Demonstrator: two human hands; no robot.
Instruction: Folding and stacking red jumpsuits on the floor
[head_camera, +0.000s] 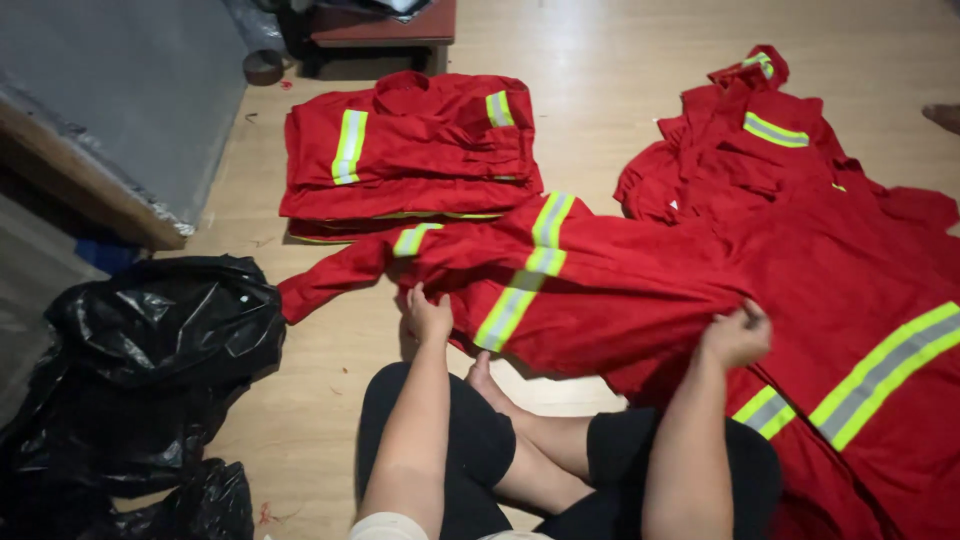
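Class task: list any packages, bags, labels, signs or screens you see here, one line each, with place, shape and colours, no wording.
Black plastic bag: on the floor at left, crumpled, glossy black.
Second black bag: bottom left corner, crumpled, glossy black.
No labels, signs or screens can be made out.

Garment (620, 290): on the floor (600, 60) before the person's crossed legs, left hand (428, 318) and right hand (738, 335) on its near edge.
Folded stack (410, 150): behind it.
Loose heap (760, 150): right, behind.
Bags (150, 350): left of the legs.
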